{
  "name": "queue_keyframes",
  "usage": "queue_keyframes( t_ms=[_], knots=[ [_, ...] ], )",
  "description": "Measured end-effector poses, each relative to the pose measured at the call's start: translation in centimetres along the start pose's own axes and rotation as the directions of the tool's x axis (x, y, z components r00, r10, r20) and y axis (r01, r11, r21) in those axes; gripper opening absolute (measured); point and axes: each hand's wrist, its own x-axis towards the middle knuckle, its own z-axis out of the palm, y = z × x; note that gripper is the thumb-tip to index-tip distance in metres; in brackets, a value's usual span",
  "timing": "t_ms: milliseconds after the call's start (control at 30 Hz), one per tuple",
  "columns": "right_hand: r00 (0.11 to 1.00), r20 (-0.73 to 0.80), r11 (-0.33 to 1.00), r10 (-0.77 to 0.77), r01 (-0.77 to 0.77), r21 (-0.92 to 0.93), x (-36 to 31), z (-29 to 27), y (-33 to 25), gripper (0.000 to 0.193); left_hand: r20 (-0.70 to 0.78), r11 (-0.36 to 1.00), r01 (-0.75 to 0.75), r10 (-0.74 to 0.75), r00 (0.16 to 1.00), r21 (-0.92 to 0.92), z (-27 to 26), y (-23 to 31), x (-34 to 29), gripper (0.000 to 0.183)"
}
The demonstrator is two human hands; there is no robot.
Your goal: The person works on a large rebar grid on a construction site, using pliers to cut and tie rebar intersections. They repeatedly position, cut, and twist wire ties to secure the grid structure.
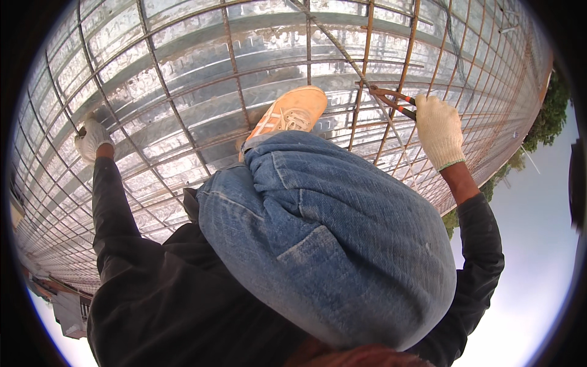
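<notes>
In a white knit glove, my right hand (441,131) is closed round the handles of rusty end-cutting pincers (391,98) with red and black grips. The pincers' jaws are at a diagonal bar (335,41), close to where it passes an upright rusty rebar (361,76). Far to the left, my gloved left hand (93,139) has its fingers curled in at the rebar grid (174,107). A small dark spot shows at its fingertips, but what it grips is not clear.
Beneath the grid lies ribbed, shiny metal decking (202,67). My orange-and-white shoe (293,110) rests there, below my bent knee in blue jeans (330,226). Green trees (553,113) stand beyond the right edge, and a building (68,312) shows at lower left.
</notes>
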Motion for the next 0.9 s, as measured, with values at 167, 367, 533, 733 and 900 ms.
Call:
queue_keyframes(
  t_ms=[167, 367, 533, 733, 900],
  knots=[
    [0.99, 0.142, 0.996, 0.029, -0.04, 0.076, 0.5, -2.8, 0.2, 0.018, -0.018, 0.787, 0.025, -0.045, 0.999, -0.617, 0.5, -8.6, 8.2, 0.027],
    [0.799, 0.584, 0.885, -0.143, -0.16, 0.437, 5.5, -5.1, 3.5, 0.022, -0.213, 0.961, -0.254, 0.226, 0.951, -0.112, -0.6, -14.4, 13.1, 0.027],
    [0.607, 0.697, 0.443, -0.383, -0.541, 0.715, 5.8, -2.6, 6.1, 0.018, -0.087, 0.986, 0.004, -0.018, 0.996, -0.164, -1.0, -1.4, 1.2, 0.024],
    [0.825, 0.435, 0.653, -0.362, -0.108, 0.749, 3.4, -2.4, 5.0, 0.053, -0.034, 0.946, -0.01, -0.001, 0.999, -0.324, -2.1, -2.2, 2.0, 0.025],
    [0.943, 0.17, 0.86, -0.285, 0.174, 0.48, 2.9, 0.3, 4.4, 0.051, -0.215, 0.997, -0.066, 0.071, 0.974, 0.031, -1.4, -3.5, 3.0, 0.028]
  ],
)
